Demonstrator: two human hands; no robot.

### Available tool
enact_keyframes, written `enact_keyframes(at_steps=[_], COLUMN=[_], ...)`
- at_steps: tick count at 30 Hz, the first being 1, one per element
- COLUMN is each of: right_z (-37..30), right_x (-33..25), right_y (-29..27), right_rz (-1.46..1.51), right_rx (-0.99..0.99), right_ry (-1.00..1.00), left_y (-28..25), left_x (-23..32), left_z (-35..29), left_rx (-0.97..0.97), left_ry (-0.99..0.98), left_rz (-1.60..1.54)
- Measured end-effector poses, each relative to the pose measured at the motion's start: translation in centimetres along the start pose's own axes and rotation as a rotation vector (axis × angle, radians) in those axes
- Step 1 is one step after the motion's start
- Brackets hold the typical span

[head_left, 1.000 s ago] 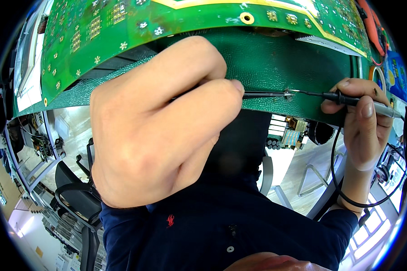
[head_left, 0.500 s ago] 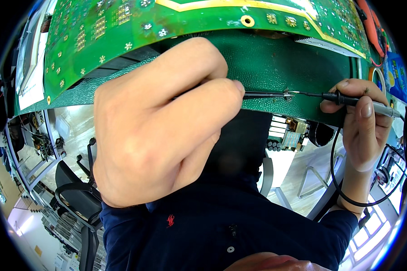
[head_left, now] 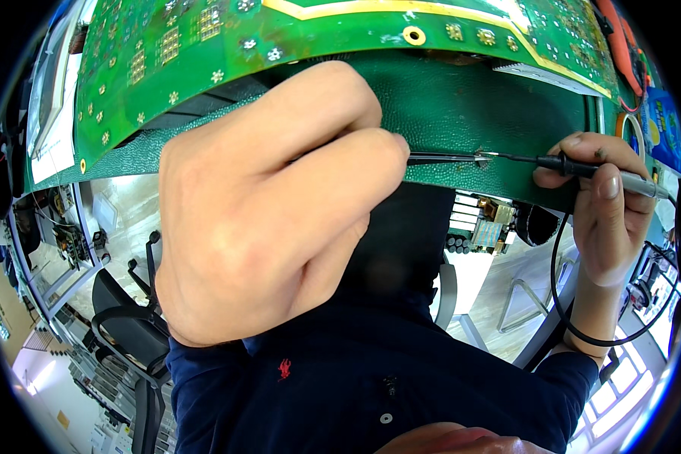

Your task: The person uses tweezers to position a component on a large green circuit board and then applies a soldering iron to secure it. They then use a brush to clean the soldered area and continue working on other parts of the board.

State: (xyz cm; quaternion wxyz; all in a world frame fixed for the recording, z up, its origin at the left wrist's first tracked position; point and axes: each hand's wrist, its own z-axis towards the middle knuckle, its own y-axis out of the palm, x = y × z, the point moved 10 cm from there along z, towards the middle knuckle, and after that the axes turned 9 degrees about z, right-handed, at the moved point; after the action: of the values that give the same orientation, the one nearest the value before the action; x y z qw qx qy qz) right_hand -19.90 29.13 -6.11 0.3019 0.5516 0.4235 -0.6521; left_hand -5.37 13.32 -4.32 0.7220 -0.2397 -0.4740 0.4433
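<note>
My left hand [head_left: 272, 212] is closed around black tweezers [head_left: 443, 158], whose tips point right, low over the green mat [head_left: 446, 91]. In my right hand [head_left: 609, 197] is a soldering iron [head_left: 583, 168] with a black collar, a grey handle and a thin tip reaching left. The two tips meet, or nearly meet, at a tiny part [head_left: 486, 157] too small to name. A black cord [head_left: 556, 280] loops down from the iron side past my right forearm. Beyond my hands lies a large green circuit board [head_left: 340, 38] with a gold trace.
Red-handled pliers [head_left: 619, 45], a roll of tape [head_left: 629, 130] and a blue packet [head_left: 664, 125] sit at the far right. White papers [head_left: 55, 121] lie at the far left. Below the mat edge stand an office chair [head_left: 132, 325] and another board with components [head_left: 483, 223].
My right hand has shifted very slightly left with the soldering iron. My left hand keeps its grip on the tweezers, almost still.
</note>
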Motion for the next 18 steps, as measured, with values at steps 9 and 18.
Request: enact_keyframes(at_steps=[9,18], right_z=[0.05,-0.16], right_x=[-0.15,0.15], right_y=[0.1,-0.22], right_rz=[-0.031,0.009], right_rx=[0.005,0.028], right_ry=[0.015,0.03], left_y=[0.0,0.03], left_x=[-0.05,-0.08], left_z=[0.04,0.04], left_rx=[-0.003,-0.019], left_ry=[-0.01,-0.015], left_rz=[-0.01,-0.007])
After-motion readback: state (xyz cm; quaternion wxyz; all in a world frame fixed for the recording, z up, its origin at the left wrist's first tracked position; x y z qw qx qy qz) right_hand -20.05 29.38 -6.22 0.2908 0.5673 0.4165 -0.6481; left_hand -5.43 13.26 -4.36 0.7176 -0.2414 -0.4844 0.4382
